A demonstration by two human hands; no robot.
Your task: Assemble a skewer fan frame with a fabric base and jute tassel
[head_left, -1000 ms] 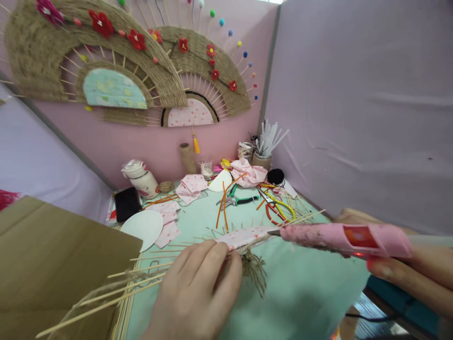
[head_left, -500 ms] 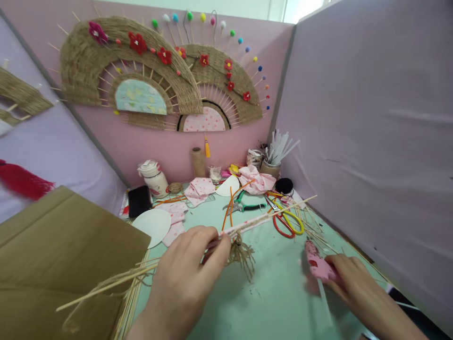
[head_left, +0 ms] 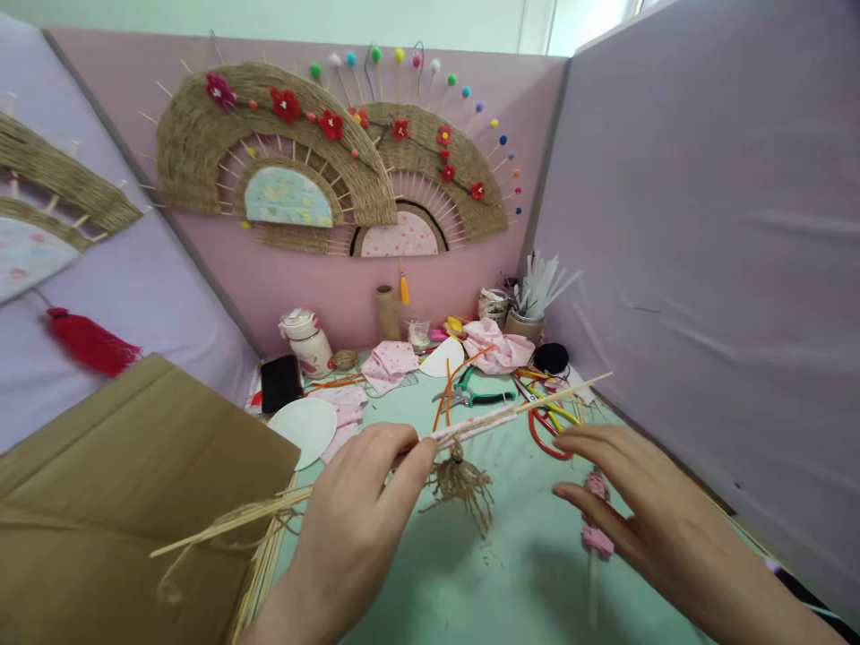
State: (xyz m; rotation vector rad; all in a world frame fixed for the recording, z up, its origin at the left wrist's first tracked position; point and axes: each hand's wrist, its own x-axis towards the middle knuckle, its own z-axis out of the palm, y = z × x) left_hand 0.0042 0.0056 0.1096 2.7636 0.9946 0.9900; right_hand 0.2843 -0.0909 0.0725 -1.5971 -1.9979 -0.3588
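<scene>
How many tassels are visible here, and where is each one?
3: a red tassel at far left, a yellow tassel against the pink wall, and a brown tassel beside the left hand. Others may be hidden.

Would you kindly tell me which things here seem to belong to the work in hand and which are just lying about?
Likely in the work:
stick-and-cloth piece, held in the left hand
twine tassel, hanging from it
pink glue gun, near the open right hand

Seemingly just lying about:
white lidded bottle
green-handled cutters
brown tube
</scene>
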